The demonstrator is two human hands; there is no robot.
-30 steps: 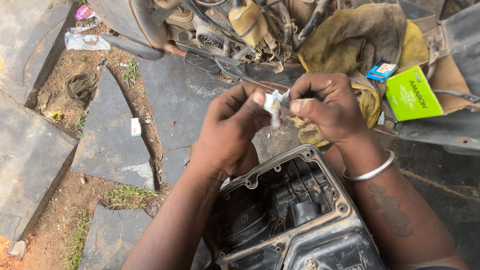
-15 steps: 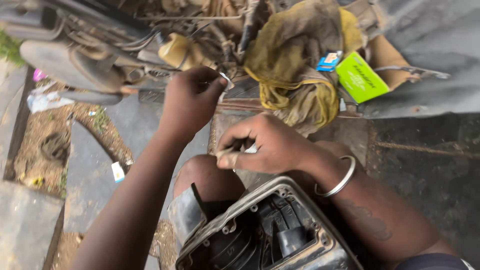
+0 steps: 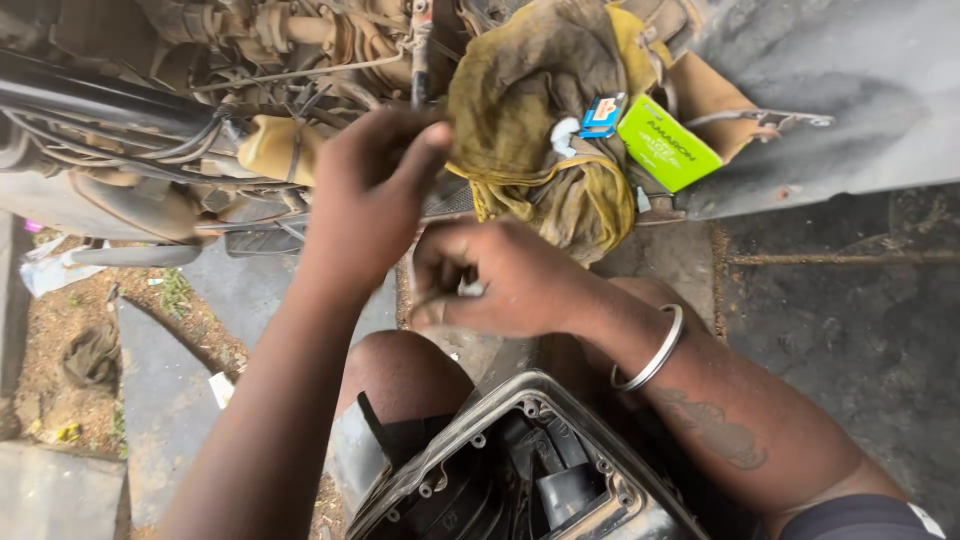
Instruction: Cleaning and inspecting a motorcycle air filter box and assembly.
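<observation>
Your left hand (image 3: 372,190) is up against the grimy engine (image 3: 290,60), fingers drawn together w/ thumb and forefinger pinched near the vertical rod (image 3: 420,50) and the thin cables there; can't tell if anything actually sits in that pinch, too blurred. Looks like it's raised so you can reach into the machinery while the other hand keeps the small stuff. Your right hand (image 3: 500,280) sits below and right of the engine, curled closed on a small whitish part (image 3: 468,288), only a sliver showing between the fingers, so what kind it is can't be told. Held low and close to the body, prob. to keep it safe and ready. Silver bangle (image 3: 650,350) on that wrist. Right of the engine, a dirty yellow rag (image 3: 540,130) is draped over the frame, w/ a small blue packet (image 3: 602,115) and a bright green box (image 3: 668,143) tucked against it, parked within reach, seemingly as spares. Well below the engine, near your knee (image 3: 400,375), an open black housing (image 3: 530,470) w/ a metal-rimmed edge and screw holes rests tilted against your lap, inside facing up, so its cavity stays visible. Left of the engine and lower: stone slabs (image 3: 165,400), dirt, scraps of litter (image 3: 45,270).
</observation>
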